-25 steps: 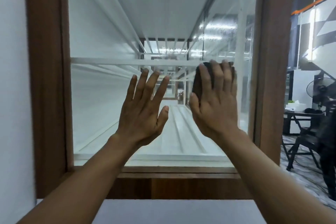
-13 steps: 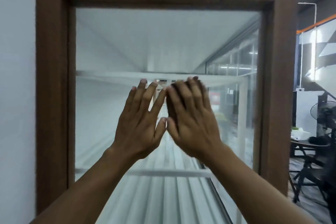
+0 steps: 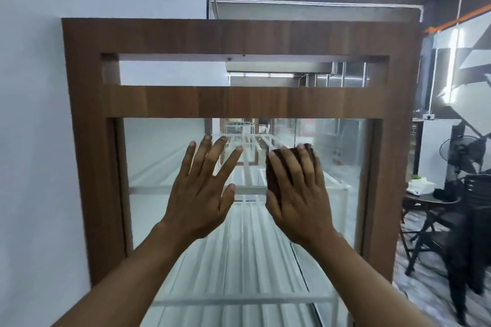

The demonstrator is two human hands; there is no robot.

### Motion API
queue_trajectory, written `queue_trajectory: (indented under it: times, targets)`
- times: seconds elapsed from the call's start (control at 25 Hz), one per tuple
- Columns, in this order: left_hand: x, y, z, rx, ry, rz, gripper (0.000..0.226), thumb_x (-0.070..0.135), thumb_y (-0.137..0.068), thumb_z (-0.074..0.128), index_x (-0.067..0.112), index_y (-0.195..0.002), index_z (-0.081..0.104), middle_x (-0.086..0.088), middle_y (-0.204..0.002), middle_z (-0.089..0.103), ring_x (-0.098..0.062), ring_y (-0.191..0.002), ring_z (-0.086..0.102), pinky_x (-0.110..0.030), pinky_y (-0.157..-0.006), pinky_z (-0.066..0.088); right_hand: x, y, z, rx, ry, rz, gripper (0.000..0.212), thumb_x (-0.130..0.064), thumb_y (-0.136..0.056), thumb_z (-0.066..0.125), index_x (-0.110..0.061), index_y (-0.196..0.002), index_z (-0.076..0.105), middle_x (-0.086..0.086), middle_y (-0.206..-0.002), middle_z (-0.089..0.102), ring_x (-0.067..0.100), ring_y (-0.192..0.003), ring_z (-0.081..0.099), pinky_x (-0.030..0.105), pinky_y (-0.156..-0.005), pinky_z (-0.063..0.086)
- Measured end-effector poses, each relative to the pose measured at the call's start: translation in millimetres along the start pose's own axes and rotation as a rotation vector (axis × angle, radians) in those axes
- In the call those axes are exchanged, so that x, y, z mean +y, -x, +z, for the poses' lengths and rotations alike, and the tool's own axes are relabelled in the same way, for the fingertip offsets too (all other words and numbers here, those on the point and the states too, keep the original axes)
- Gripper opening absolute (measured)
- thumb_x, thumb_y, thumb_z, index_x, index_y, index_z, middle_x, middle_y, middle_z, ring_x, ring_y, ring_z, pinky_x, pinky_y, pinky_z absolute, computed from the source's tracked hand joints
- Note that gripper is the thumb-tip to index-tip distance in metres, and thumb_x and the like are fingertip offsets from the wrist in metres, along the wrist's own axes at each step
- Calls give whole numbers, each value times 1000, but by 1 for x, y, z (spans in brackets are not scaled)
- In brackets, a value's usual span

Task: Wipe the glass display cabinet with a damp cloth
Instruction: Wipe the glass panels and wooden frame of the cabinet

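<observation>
Fan [image 3: 452, 152], table [image 3: 421, 200] right of cabinet [image 3: 239, 34]; white wall [image 3: 32, 141] along left side.

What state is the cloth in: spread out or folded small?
Folded small: the cloth shows only just beyond the right hand's top and thumb edges, pressed flat on the glass.

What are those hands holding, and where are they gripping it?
The right hand presses a dark cloth flat against the glass, straight fingers across its back, not gripping it. The left hand holds nothing.
</observation>
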State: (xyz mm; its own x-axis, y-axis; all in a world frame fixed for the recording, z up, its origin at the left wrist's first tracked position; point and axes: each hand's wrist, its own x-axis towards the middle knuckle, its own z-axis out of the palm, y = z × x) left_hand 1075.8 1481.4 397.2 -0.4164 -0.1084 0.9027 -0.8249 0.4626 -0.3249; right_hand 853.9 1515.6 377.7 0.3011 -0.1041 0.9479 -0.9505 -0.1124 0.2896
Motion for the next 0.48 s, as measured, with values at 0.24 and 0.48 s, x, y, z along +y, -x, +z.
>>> queue_trajectory:
  times: [0.24,0.48]
  targets:
    - [0,-1,-7,-44,-24,-26,66,34,-98,48,21,-159,28,-15,-165,25,-35,-155,15,-52,-127,12,-29,-43,10,21,-78,-3,64,-27,-93,55,-4,-152,44,14,-156,34,39,-148,28,59,-125,19]
    - [-27,1,-11,-51,-72,-59,66,34,-97,51,23,-158,30,-14,-165,23,-34,-155,15,-46,-128,1,-14,-43,7,77,-13,222,64,-25,-91,58,-3,-150,45,15,-151,32,41,-145,28,59,-125,17]
